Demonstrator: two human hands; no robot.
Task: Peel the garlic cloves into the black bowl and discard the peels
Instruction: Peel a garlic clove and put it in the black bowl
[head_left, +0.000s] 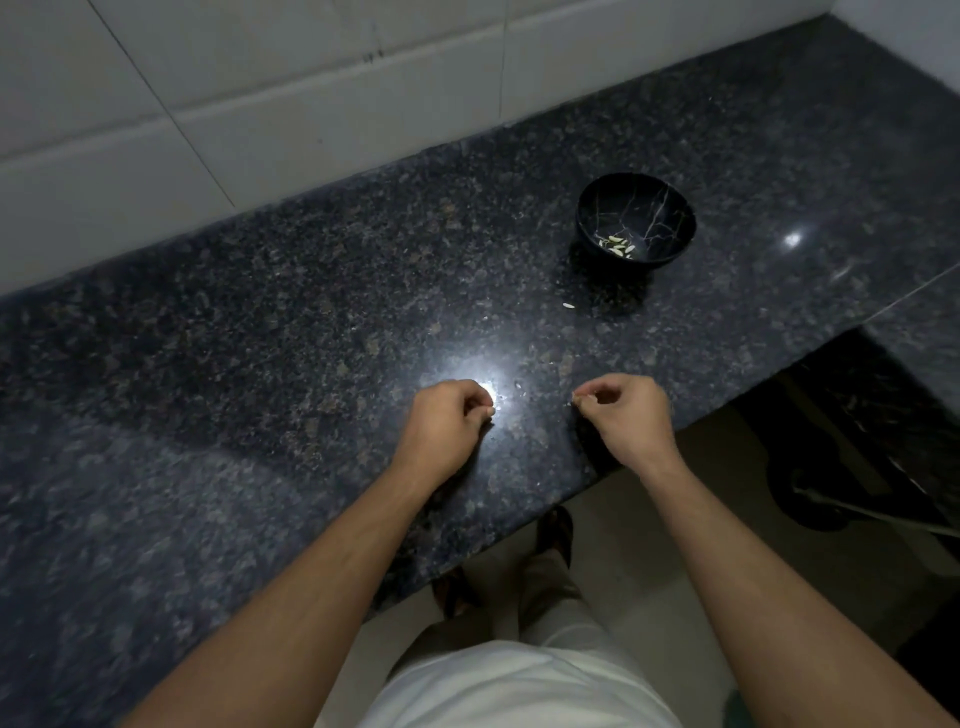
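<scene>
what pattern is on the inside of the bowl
Black bowl with thin pale crack-like veins, seen in the head view.

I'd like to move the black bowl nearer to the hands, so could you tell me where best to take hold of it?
Grip the black bowl at its near rim, thumb outside and fingers inside, coming from above with the right hand. It stands upright with its mouth open, the rim is clear all round, and the garlic cloves lie low inside.
</scene>
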